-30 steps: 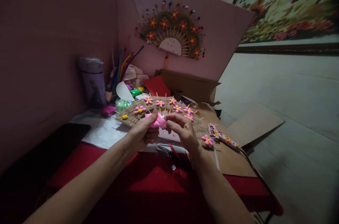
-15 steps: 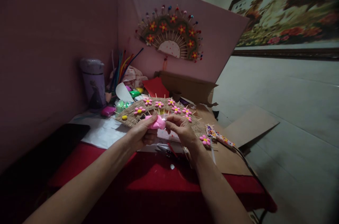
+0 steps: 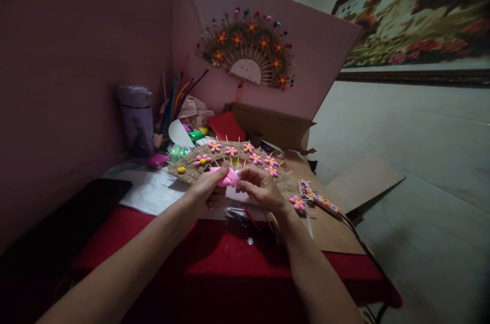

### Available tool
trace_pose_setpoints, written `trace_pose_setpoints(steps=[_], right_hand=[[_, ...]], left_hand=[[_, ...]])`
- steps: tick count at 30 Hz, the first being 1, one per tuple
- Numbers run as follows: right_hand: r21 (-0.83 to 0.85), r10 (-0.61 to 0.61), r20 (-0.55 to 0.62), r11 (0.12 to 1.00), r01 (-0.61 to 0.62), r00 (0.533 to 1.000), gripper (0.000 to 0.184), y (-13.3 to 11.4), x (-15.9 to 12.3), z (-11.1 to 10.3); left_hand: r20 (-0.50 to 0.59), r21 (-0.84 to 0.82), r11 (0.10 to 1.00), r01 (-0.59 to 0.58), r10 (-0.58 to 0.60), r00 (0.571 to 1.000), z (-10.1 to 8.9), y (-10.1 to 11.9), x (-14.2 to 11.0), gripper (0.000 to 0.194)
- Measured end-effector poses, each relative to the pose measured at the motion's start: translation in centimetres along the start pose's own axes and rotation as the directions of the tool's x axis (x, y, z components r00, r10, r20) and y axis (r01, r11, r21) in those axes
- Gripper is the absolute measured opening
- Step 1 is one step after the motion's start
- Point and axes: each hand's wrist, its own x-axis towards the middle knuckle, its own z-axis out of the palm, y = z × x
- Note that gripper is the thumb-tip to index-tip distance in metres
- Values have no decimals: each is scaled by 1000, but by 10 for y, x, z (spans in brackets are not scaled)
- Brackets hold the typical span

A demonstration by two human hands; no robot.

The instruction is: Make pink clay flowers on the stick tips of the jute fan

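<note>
My left hand (image 3: 210,187) is closed around a packet of pink modelling clay (image 3: 228,178), its thumb pressed on top. At the packet's right side, the fingers of my right hand (image 3: 261,185) pinch what looks like its clear plastic wrapper. Just beyond both hands lies a twine-wrapped fan (image 3: 191,162) with stick ends poking out of its edges. Pink clay flowers with yellow centres (image 3: 215,147) dot its surface. A lone yellow clay oval (image 3: 181,170) sits at the fan's left end. My hands hide part of its inner curve.
Behind the fan are clay packets (image 3: 196,135), red paper (image 3: 225,126) and a purple tumbler (image 3: 137,122). A flower-patterned glue gun (image 3: 317,197) rests on cardboard (image 3: 337,234) at right. Scissors (image 3: 238,215) lie near the red cloth (image 3: 229,257). A finished fan (image 3: 247,53) hangs on the pink board.
My right fingers have shifted slightly at the packet's right side. The left hand keeps its hold on the pink clay. The whole view has moved a touch.
</note>
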Motion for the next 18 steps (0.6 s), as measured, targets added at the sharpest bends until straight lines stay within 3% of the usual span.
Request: trace_pose_setpoints(steps=[7, 10, 18], right_hand=[[-155, -24, -63, 988, 14, 998, 17, 3, 1, 0], [-134, -3, -70, 991, -6, 998, 19, 5, 1, 1], [1, 42, -134, 999, -43, 990, 19, 6, 1, 4]], left_hand=[[-45, 97, 994, -51, 55, 997, 0, 1, 0, 55], [-61, 148, 987, -61, 71, 996, 0, 3, 0, 54], [61, 113, 992, 57, -64, 996, -4, 3, -2, 53]])
